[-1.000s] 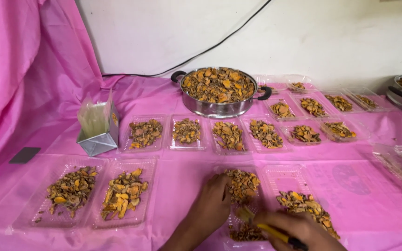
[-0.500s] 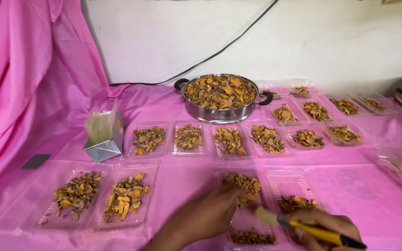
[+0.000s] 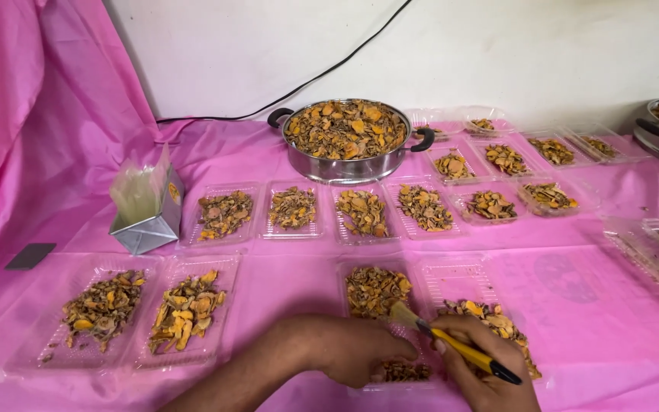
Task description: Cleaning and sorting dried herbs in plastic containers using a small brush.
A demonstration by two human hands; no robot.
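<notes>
My right hand [image 3: 482,365] holds a yellow-handled brush [image 3: 451,345] at the bottom of the view, its pale bristles resting at the edge of a clear plastic tray [image 3: 375,294] filled with dried orange and brown pieces. My left hand [image 3: 364,351] lies fingers down on the near part of that same tray, over some pieces. A heap of the same dried pieces [image 3: 490,320] sits in the neighbouring clear tray, just behind my right hand.
A steel pan [image 3: 347,141] heaped with dried pieces stands at the back centre on the pink cloth [image 3: 573,305]. Several filled clear trays run in rows across the middle and right, two more [image 3: 139,309] at front left. A metal box of plastic bags [image 3: 146,210] stands left.
The view has tilted down and closer. My right hand has brought the brush forward and left, so its bristles now touch the tray. My left hand stays on the tray.
</notes>
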